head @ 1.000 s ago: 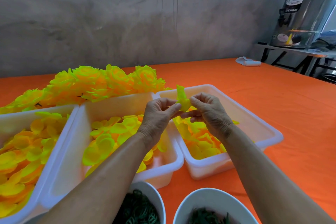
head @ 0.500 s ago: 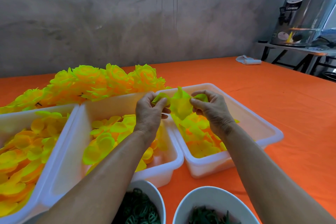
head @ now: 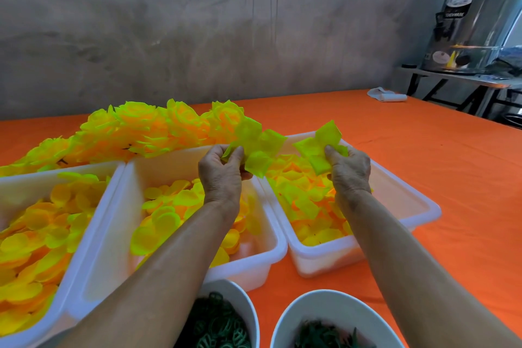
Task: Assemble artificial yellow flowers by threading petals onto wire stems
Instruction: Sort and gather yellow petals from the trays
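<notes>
Left hand: your left hand (head: 223, 175) is raised over the far end of the middle tray (head: 255, 251), at about 11 o'clock from the picture's centre, its fingers (head: 236, 157) pinched on a yellow-green petal piece (head: 255, 150).
Right hand: your right hand (head: 350, 169) is up at about 1 o'clock, over the right tray (head: 409, 206), thumb and fingers clamped on a second petal piece (head: 320, 147).
Petal pieces: the two pieces are held apart with a clear gap between them, both lifted above the tray rims.
Right tray: it holds loose yellow and orange petals (head: 305, 206), right under your right hand.
Middle tray: round yellow petals (head: 166, 220) lie in it, partly hidden by your left forearm.
Left tray: the left tray (head: 93, 248) at 8 o'clock is full of yellow-orange petals, touching the middle tray's side.
Finished flowers: a heap of finished flowers (head: 147, 130) lies on the desk (head: 452, 178) behind the trays, at 10 to 11 o'clock.
Bowls: two white bowls sit at 6 o'clock; the left bowl (head: 240, 302) has dark green ring-shaped parts, the right bowl (head: 333, 305) has dark green pieces you cannot make out.
Far edge: a white cloth (head: 387, 94) lies at 2 o'clock on the desk; a metal urn (head: 480, 17) stands on a side table beyond.
</notes>
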The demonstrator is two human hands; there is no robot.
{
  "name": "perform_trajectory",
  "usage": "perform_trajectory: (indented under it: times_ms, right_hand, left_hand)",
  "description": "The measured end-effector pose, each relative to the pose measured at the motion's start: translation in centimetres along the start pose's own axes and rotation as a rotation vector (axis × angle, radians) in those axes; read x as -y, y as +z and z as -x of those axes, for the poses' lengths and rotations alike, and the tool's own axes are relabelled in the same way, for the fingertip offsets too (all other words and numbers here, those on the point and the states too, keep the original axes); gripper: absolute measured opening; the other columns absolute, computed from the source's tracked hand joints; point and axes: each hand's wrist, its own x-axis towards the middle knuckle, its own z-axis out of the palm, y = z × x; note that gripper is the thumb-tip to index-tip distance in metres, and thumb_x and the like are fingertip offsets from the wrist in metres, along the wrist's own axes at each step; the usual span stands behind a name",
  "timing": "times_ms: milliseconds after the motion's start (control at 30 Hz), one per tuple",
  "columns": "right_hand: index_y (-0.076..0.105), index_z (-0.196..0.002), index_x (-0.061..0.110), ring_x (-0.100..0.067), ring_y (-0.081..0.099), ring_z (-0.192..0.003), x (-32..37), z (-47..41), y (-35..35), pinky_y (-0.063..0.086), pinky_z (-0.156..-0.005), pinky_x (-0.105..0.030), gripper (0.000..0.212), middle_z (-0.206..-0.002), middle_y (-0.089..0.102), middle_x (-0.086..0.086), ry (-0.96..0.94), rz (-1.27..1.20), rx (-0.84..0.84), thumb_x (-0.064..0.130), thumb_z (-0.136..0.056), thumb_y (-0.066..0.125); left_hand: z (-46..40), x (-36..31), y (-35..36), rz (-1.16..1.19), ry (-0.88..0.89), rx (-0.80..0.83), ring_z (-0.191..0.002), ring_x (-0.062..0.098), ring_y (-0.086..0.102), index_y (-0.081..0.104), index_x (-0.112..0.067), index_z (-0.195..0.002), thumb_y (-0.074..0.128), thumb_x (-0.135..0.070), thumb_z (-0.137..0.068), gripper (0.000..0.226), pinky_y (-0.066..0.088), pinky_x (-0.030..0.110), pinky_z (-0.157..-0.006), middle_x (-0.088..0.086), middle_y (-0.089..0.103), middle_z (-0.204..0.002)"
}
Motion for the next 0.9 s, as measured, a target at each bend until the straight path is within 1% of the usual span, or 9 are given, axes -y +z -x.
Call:
perform_trajectory:
  times_ms: [167, 233, 300, 367, 533, 600, 700, 800, 900]
  right_hand:
    - [0.06, -0.06, 0.017, -0.024, 0.057, -0.061, 0.2, 0.6, 0.0, 0.042, -0.062, -0.039, 0.023, -0.068, 0.061, -0.016, -0.017, 0.013, 0.114, 0.02, -0.079, 0.072]
    - [0.065, -0.064, 0.011, -0.021, 0.055, -0.051, 0.1, 1.0, 0.0, 0.042, -0.06, -0.034, 0.019, -0.061, 0.062, -0.016, -0.034, 0.127, 0.21, 0.022, -0.076, 0.075]
    - [0.069, -0.076, 0.004, -0.019, 0.056, -0.056, 0.1, 1.4, 0.0, 0.041, -0.061, -0.03, 0.024, -0.064, 0.063, -0.014, -0.031, 0.32, 0.329, 0.025, -0.072, 0.079]
    - [0.069, -0.079, 0.009, -0.018, 0.056, -0.062, 0.2, 1.7, 0.0, 0.039, -0.057, -0.024, 0.026, -0.068, 0.063, -0.009, -0.036, 0.444, 0.405, 0.025, -0.065, 0.083]
    - [0.07, -0.081, 0.005, -0.016, 0.055, -0.07, 0.8, 2.1, 0.0, 0.043, -0.065, -0.031, 0.035, -0.075, 0.064, -0.005, -0.013, 0.267, 0.507, 0.033, -0.064, 0.083]
    - [0.069, -0.073, 0.007, -0.015, 0.049, -0.069, 1.1, 2.1, 0.1, 0.036, -0.061, -0.03, 0.036, -0.07, 0.059, -0.002, 0.021, 0.137, 0.452, 0.042, -0.074, 0.074]
    - [0.068, -0.077, 0.015, -0.013, 0.054, -0.067, 1.5, 2.0, 0.3, 0.036, -0.062, -0.026, 0.038, -0.074, 0.068, -0.004, 0.144, 0.076, 0.456, 0.049, -0.086, 0.056]
    - [0.068, -0.077, 0.017, -0.011, 0.057, -0.068, 1.2, 2.2, 0.3, 0.038, -0.059, -0.022, 0.026, -0.074, 0.07, -0.007, 0.11, 0.188, 0.603, 0.035, -0.091, 0.056]
    - [0.075, -0.074, 0.014, -0.01, 0.06, -0.073, 0.6, 2.4, 0.1, 0.044, -0.067, -0.022, 0.004, -0.074, 0.07, -0.004, -0.067, 0.433, 0.69, 0.017, -0.077, 0.074]
  left_hand:
    - [0.1, 0.0, 0.1, 0.026, -0.041, 0.019, -0.059, 0.017, 0.061, 0.059, -0.012, -0.082, 0.062, -0.008, -0.089, 0.008, 0.048, 0.019, -0.041, 0.01, 0.063, -0.077]
    - [0.0, 0.0, 0.3, 0.029, -0.053, 0.026, -0.064, 0.021, 0.06, 0.06, -0.007, -0.09, 0.063, -0.008, -0.088, 0.005, 0.048, 0.019, -0.041, 0.013, 0.063, -0.081]
    - [-0.1, -0.1, 0.4, 0.034, -0.065, 0.034, -0.062, 0.021, 0.059, 0.06, -0.004, -0.096, 0.063, -0.008, -0.088, 0.01, 0.048, 0.018, -0.04, 0.012, 0.062, -0.081]
    - [0.0, -0.1, 0.4, 0.038, -0.076, 0.043, -0.058, 0.018, 0.058, 0.06, -0.001, -0.101, 0.063, -0.008, -0.088, 0.015, 0.047, 0.018, -0.039, 0.011, 0.062, -0.078]
    - [0.2, 0.0, 0.3, 0.033, -0.069, 0.074, -0.048, 0.006, 0.058, 0.061, -0.001, -0.102, 0.06, -0.008, -0.09, 0.013, 0.047, 0.018, -0.04, 0.007, 0.062, -0.073]
    - [0.3, -0.1, 0.4, 0.022, -0.062, 0.088, -0.048, 0.005, 0.057, 0.062, -0.002, -0.1, 0.058, -0.01, -0.092, 0.012, 0.048, 0.019, -0.041, 0.006, 0.062, -0.073]
    - [0.5, -0.2, 0.5, 0.013, -0.058, 0.116, -0.047, 0.005, 0.055, 0.062, -0.004, -0.096, 0.056, -0.011, -0.093, 0.009, 0.048, 0.019, -0.041, 0.007, 0.06, -0.072]
    - [0.6, -0.4, 0.5, 0.014, -0.057, 0.123, -0.043, 0.003, 0.052, 0.061, -0.005, -0.094, 0.056, -0.01, -0.093, 0.008, 0.047, 0.018, -0.04, 0.006, 0.058, -0.071]
    - [0.7, -0.4, 0.5, 0.017, -0.048, 0.134, -0.042, 0.0, 0.052, 0.061, -0.012, -0.082, 0.056, -0.008, -0.093, 0.013, 0.047, 0.018, -0.039, 0.004, 0.058, -0.068]
